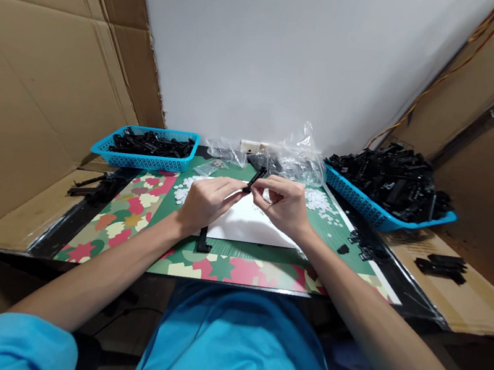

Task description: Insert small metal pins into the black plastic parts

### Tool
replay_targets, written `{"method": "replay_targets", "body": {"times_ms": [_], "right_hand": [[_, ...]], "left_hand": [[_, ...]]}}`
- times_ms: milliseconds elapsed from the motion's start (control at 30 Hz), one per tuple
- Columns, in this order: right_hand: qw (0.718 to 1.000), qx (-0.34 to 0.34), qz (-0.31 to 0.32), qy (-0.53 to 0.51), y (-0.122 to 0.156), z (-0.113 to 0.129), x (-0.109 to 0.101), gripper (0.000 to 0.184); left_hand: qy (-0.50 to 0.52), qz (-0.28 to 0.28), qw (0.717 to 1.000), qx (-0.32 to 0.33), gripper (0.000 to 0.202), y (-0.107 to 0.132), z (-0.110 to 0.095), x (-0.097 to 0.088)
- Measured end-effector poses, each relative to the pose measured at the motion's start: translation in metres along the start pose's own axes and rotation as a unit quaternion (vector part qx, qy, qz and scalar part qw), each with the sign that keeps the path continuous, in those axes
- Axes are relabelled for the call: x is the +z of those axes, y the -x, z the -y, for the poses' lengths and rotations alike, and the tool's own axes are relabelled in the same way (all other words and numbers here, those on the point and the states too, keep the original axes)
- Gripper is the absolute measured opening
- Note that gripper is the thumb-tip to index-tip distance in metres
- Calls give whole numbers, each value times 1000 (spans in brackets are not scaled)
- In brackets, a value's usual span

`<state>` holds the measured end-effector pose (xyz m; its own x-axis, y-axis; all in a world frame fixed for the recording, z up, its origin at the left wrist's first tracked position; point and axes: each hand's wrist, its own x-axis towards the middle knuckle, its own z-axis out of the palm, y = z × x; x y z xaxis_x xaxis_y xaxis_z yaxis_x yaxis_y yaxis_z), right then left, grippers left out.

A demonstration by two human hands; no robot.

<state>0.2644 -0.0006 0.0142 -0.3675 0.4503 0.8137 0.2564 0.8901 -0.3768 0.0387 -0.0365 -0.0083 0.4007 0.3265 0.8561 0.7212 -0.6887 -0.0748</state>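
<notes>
Between my two hands, above a white sheet (240, 225), is a slim black plastic part (256, 178), tilted with its upper end to the right. My left hand (211, 199) grips its lower end between thumb and fingers. My right hand (285, 205) is closed in a pinch against the part's right side; whether a small piece sits in those fingertips cannot be made out. Another black part (204, 241) lies below my left hand at the sheet's edge. Small white discs (182, 190) are scattered left of the sheet, with more white discs (319, 203) to the right.
A blue basket (151, 163) of black parts stands at the left back, a fuller blue basket (377, 217) at the right. Clear plastic bags (300, 159) lie by the wall. Loose black parts (443, 266) lie far right, others (97, 185) far left. Cardboard walls (36, 64) flank the table.
</notes>
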Motion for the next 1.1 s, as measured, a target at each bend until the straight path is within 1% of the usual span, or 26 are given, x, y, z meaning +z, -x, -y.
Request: {"method": "replay_targets", "body": {"times_ms": [133,300,533,700,800,1100], "right_hand": [[1000,-3,1,-4,0,0,0,16],[1000,-9,-2,-3,1,0,0,14],[1000,-22,2,9,2,1,2,17],[1000,-13,8,-2,2,3,2,18],[1000,-13,6,-5,2,4,1,17],[1000,1,13,10,2,4,1,21]], "left_hand": [[-15,-7,1000,9,17,0,-1,0],[-29,-2,1000,5,15,-1,-2,-1],[-46,-10,999,18,13,-2,-3,-3],[-49,-15,998,18,14,-2,-3,-3],[-47,-9,999,14,14,-1,-2,-2],[-46,-9,999,8,16,-3,-2,-3]]}}
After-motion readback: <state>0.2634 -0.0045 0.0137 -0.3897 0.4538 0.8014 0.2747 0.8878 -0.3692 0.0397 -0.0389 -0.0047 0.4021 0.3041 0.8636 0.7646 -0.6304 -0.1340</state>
